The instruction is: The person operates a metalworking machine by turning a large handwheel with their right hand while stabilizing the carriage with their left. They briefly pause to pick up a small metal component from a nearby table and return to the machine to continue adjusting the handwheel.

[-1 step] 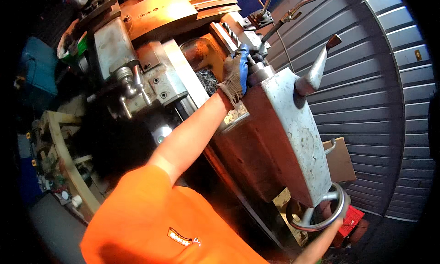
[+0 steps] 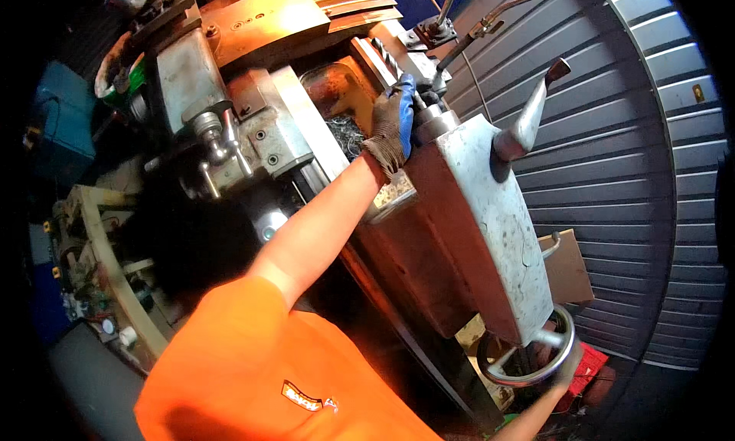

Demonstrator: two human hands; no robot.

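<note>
Looking down along the grey tailstock (image 2: 498,234), we find it in the right half of our view, slanting from the upper middle toward the lower right. Our left hand (image 2: 394,119), in a glove of brown and blue, is at its far end, just beside the round metal quill (image 2: 440,127). These fingers point away from us and seem to be bent, but the glove's back covers them, so we cannot tell what they grip. Our right hand (image 2: 568,367) is at the near end, by the outer rim of the shiny handwheel (image 2: 528,380). It is blurred, therefore we cannot tell if its fingers are closed around this rim.

Our left forearm (image 2: 321,219) passes over the gap between the tailstock and the carriage (image 2: 276,131), with the wrist near the pale edge of the bed rail (image 2: 312,119). Between this rail and the glove, curled metal shavings (image 2: 346,135) lie in an opening. On the right, the lever (image 2: 528,123) sticks out from the tailstock toward the ribbed wall (image 2: 597,173); how deep the free room is there, we cannot tell. Around the handwheel we see less of it: a brown board (image 2: 573,269) is near, and a red box (image 2: 589,360) appears just beside our right hand.
</note>
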